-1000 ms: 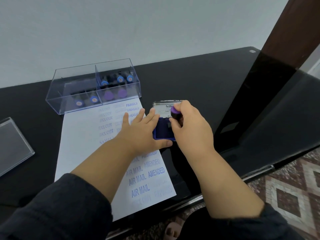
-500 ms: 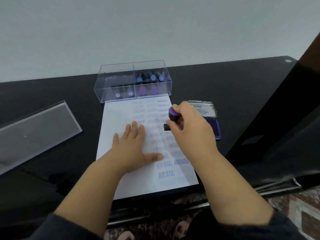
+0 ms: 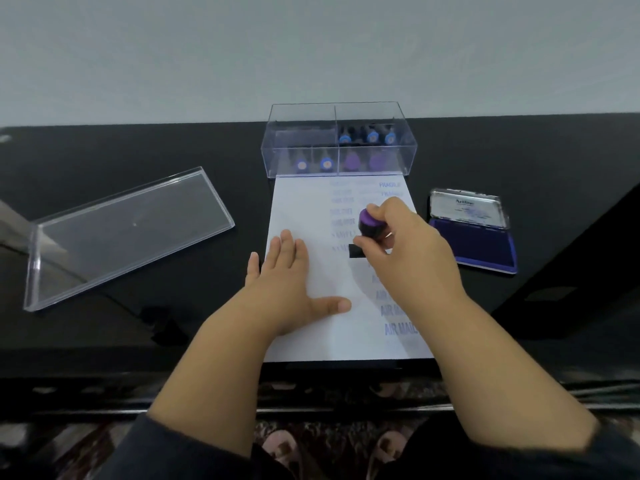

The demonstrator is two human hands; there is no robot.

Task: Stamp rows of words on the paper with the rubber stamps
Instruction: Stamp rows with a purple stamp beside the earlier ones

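Two hands over the paper: left hand lies flat, fingers straight, pinning the sheet; right hand curls tight round the purple-topped stamp, its black base down on the sheet mid-page. Open ink pad sits right, stamp box behind, lid left.

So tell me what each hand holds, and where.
Right hand grips the purple-topped stamp round its dark handle. Left hand holds nothing; it presses flat on the paper.
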